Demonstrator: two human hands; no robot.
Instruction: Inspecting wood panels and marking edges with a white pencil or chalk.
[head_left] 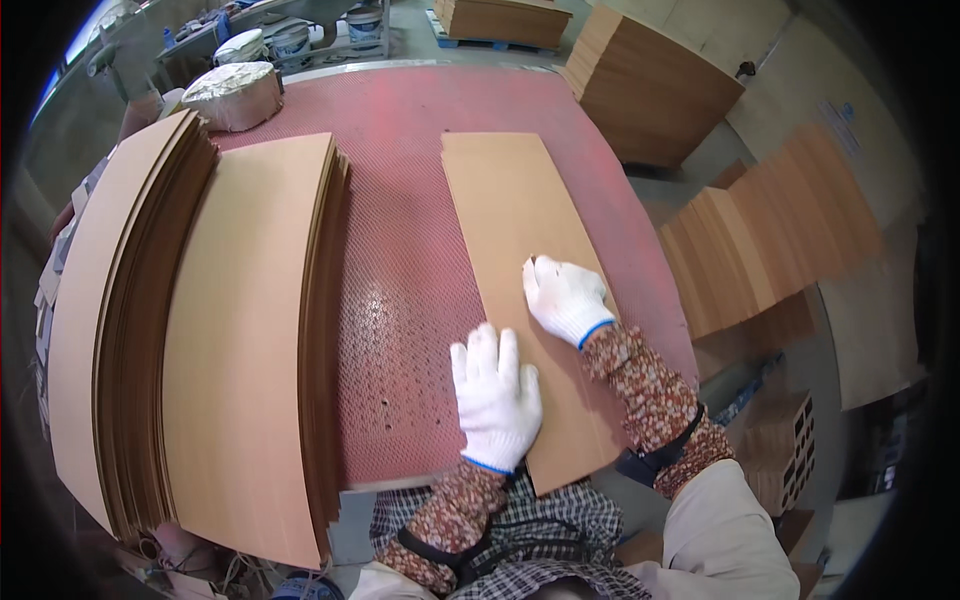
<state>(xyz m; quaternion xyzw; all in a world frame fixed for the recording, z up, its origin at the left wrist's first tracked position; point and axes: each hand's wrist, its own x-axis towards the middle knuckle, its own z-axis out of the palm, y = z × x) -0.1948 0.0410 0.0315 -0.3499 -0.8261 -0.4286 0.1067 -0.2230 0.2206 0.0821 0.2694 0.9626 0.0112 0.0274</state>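
A long light-brown wooden board (pixel 510 200) lies lengthwise on a red textured tabletop (pixel 395 250), its near end at the table's front edge. My left hand (pixel 497 400), in a white knitted glove, is stretched flat with fingers pointing away, along the board's left edge and partly on it. On the board's face rests my right hand (pixel 567 300), gloved the same way, with its fingers curled closed. A small dark spot shows at its fingertips; whether it is a held thing or a mark on the glove, I cannot make out.
Two tall stacks of similar boards, one (pixel 245 330) nearer me and another (pixel 120 320) beyond it, fill the table's left. A foil-wrapped round bundle (pixel 235 95) sits at the far left corner. Board piles (pixel 770 230) stand right of the table, with a larger stack (pixel 650 90) behind.
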